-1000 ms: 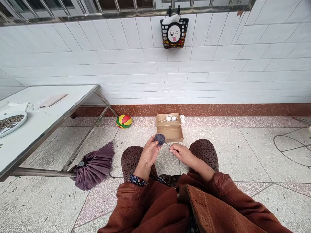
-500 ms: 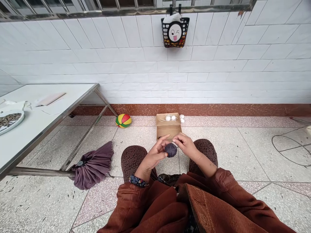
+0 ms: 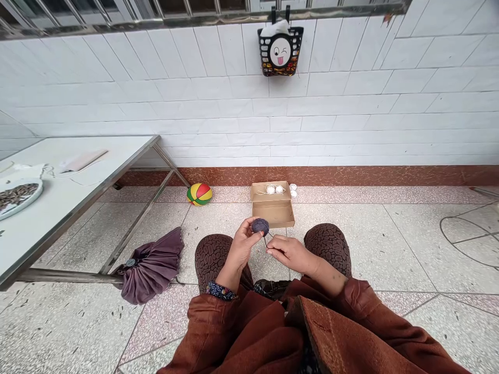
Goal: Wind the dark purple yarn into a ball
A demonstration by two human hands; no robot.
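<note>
A dark purple-grey ball of yarn sits in my left hand, gripped between the thumb and fingers above my knees. Just right of and below it, my right hand pinches a dark strand that runs up to the ball. Beyond the hands, an open cardboard box rests on the floor. Two white balls of yarn lie in its raised far part, and small white balls sit just outside its right side.
At left stands a white-topped metal table with a plate of dark bits. A folded purple umbrella and a colourful ball lie on the floor. A black basket hangs on the tiled wall. A wire frame is at right.
The yarn ball has moved up and left with my left hand, tilting away. My right hand has swung down below the ball, drawing the strand with it.
</note>
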